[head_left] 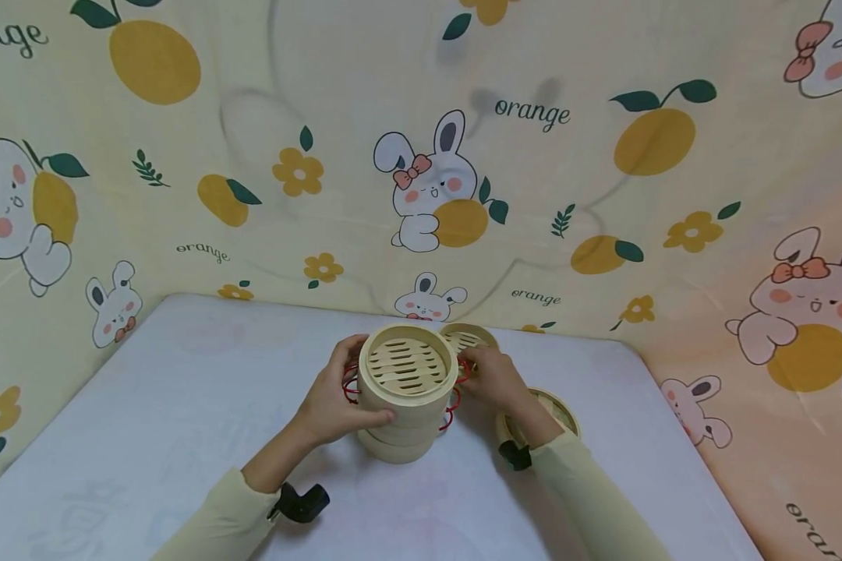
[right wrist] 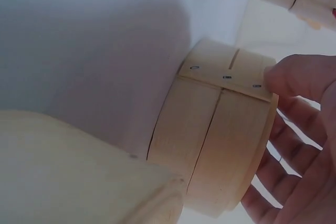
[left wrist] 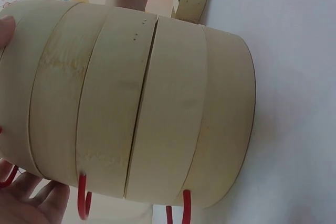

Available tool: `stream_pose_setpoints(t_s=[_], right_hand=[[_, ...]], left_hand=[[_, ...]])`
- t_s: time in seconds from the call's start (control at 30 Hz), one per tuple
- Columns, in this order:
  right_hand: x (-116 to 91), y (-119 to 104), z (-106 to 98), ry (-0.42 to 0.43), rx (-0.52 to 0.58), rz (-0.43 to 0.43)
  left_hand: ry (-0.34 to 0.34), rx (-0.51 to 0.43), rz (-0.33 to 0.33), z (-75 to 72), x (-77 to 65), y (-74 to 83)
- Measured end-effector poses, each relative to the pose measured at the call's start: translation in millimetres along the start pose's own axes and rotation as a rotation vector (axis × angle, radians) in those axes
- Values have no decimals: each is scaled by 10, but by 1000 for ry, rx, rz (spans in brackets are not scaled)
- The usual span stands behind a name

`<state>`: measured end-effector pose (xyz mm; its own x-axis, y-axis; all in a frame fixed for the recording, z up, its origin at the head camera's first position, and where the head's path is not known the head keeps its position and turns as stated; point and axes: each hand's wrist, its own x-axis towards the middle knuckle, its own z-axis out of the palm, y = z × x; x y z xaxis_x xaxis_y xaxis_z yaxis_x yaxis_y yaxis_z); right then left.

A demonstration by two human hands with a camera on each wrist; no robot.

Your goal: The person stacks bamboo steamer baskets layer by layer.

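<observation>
A tall stack of round bamboo steamer baskets (head_left: 403, 413) stands on the table, its slatted top tier uppermost and red cord loops (left wrist: 84, 198) down its sides. My left hand (head_left: 333, 397) holds the stack near its top, thumb across the front and fingers round the left side. Behind it to the right is another bamboo steamer basket (head_left: 466, 335), partly hidden by the stack. My right hand (head_left: 494, 378) grips this one; in the right wrist view the thumb lies on its wall (right wrist: 231, 135) and the fingers are spread along the rim.
A further round bamboo piece (head_left: 557, 409) lies at the right, partly under my right forearm. The white table (head_left: 182, 436) backs onto a patterned cloth (head_left: 351, 117) with rabbits and oranges. Black wrist cameras (head_left: 305, 502) stick out from both sleeves.
</observation>
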<state>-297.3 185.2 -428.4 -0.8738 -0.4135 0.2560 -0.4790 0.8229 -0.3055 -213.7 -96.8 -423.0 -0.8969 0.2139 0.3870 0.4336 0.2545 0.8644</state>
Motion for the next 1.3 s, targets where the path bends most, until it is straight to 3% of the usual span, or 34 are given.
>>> stream_pose_setpoints(t_s=[0.53,0.83,1.3], right_hand=[[32,-1,25,-19,-63,16],[22,-10,28,-28,-74,39],[-49,-60,-93,-15,-85,87]], left_hand=[[-10,8,-17,2,34,-4],[4,1,22,-23,21,-8],[5,13,1,-25,37,42]])
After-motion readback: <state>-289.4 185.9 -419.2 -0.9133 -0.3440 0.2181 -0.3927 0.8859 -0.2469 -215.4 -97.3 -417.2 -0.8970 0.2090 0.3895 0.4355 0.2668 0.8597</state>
